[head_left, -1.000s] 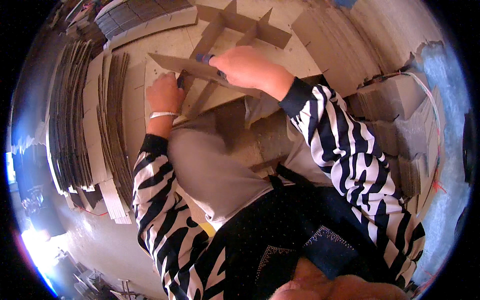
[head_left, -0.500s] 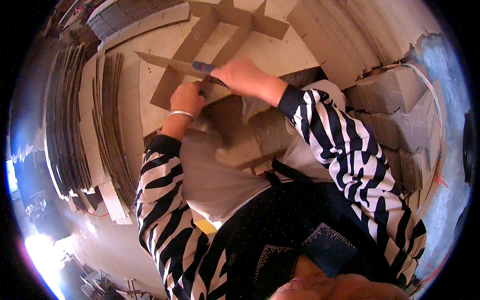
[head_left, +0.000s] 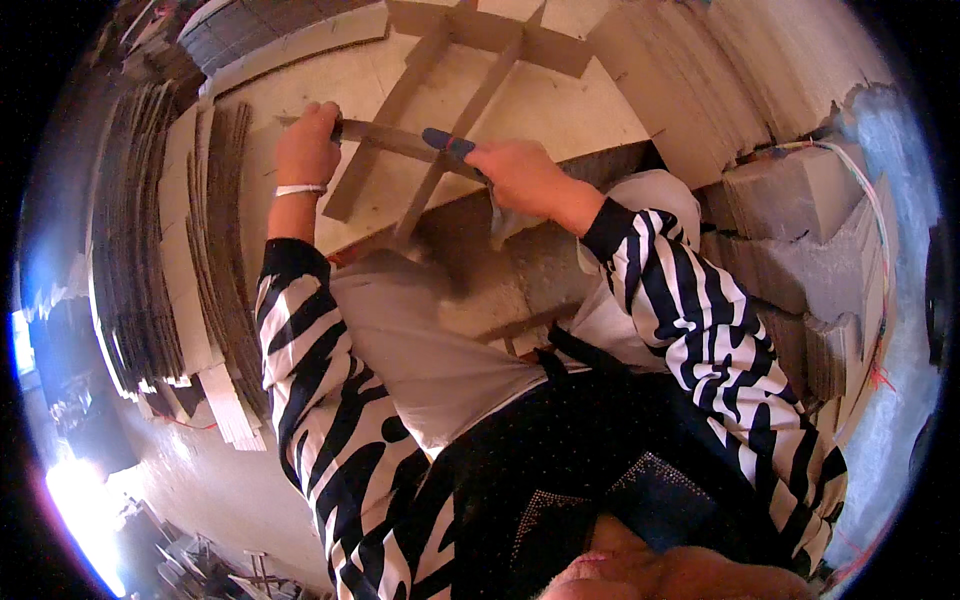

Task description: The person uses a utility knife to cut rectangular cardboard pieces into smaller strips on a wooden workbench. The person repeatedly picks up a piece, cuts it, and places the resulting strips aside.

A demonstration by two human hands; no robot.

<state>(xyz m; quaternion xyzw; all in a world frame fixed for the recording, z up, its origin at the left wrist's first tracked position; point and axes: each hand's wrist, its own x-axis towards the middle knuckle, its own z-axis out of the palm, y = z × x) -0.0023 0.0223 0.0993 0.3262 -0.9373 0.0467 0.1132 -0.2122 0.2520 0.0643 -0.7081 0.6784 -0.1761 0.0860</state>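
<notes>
A brown cardboard divider grid (head_left: 430, 55), made of crossing upright strips, lies on a pale board (head_left: 385, 85). My left hand (head_left: 308, 145), with a white band on its wrist, is closed on the left end of the near cross strip (head_left: 385, 138). Toward that strip's right end, my right hand (head_left: 520, 178) is closed on it, its thumb wrapped in a blue covering (head_left: 447, 142). Two long strips (head_left: 425, 190) pass under the cross strip and stick out toward me. My fingers hide both ends of the near strip.
Upright stacks of cardboard strips (head_left: 135, 240) stand at my left, with another stack (head_left: 215, 200) beside them. Large cardboard sheets (head_left: 670, 75) lie at the far right. Bundled cardboard (head_left: 780, 190) is piled at the right, with a cable (head_left: 868, 185) running past it.
My left hand has moved left and away from me, from a strip crossing to the cross strip's left end. My right hand has shifted slightly right and nearer. The cross strip now sits lower.
</notes>
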